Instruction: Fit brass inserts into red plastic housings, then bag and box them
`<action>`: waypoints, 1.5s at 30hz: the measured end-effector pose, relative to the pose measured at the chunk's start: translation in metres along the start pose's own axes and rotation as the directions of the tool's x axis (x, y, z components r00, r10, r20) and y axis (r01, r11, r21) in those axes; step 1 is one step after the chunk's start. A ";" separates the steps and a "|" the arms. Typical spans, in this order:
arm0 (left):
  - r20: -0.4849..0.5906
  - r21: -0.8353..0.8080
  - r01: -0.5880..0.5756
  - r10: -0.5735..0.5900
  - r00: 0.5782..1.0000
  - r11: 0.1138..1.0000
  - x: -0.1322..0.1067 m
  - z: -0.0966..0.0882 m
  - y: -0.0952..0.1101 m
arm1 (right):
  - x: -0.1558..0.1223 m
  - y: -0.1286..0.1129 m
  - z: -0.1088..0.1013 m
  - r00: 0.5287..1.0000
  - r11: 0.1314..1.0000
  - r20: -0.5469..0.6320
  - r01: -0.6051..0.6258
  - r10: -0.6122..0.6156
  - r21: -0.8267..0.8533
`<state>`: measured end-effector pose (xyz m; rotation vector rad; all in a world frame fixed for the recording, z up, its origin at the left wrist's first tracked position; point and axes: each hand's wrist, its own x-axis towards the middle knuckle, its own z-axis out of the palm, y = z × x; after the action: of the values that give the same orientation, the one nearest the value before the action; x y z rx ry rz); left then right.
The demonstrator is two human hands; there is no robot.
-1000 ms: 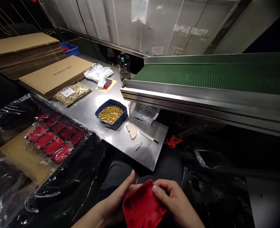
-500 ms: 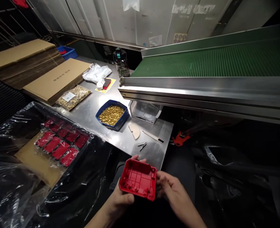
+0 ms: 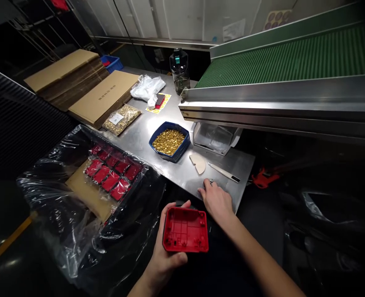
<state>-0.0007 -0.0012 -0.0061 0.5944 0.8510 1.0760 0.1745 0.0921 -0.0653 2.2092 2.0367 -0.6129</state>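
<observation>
My left hand [image 3: 167,251] grips a red plastic tray-shaped housing [image 3: 187,231], its open ribbed inside facing up and its outer side dark. Thumb at the near edge, fingers round the far side. On the metal table [image 3: 185,177], my right hand [image 3: 216,200] has its fingers bent down over a small metal tool [image 3: 211,181] that looks like a nail clipper; mostly the fingers hide it. Just beyond lie a pale half-round piece [image 3: 197,163] and a white-handled pen-like tool [image 3: 224,172]. Past them stands a blue bin [image 3: 182,153] of small gold-coloured metal parts [image 3: 169,141].
A green conveyor [image 3: 278,62] slopes up at right over a clear bin [image 3: 215,138]. At left, a plastic-lined box [image 3: 86,231] holds several red pieces [image 3: 110,171]. Cardboard stacks [image 3: 105,93], a bag of gold parts [image 3: 122,119] and a bottle [image 3: 180,72] stand behind.
My right hand has left the red housing and moved forward onto the table, over the small metal tool. My left hand keeps the housing. The view has shifted left.
</observation>
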 end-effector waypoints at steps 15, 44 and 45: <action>0.055 -0.078 0.140 -0.136 0.989 0.987 0.005 -0.007 -0.012 | -0.024 0.042 0.004 0.987 0.995 -0.163 -0.020 0.005 -0.093; 0.313 -0.435 0.298 -0.167 0.935 0.850 0.010 0.003 -0.008 | -0.114 0.066 -0.067 0.995 0.383 -0.066 0.091 -0.080 0.919; 0.321 -0.436 0.298 -0.163 0.933 0.849 0.009 0.005 -0.006 | -0.119 0.066 -0.072 0.993 0.404 -0.075 0.106 -0.093 0.909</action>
<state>0.0086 0.0051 -0.0113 0.2021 0.3750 0.9074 0.2505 -0.0043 0.0266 2.4699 2.0696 -2.2160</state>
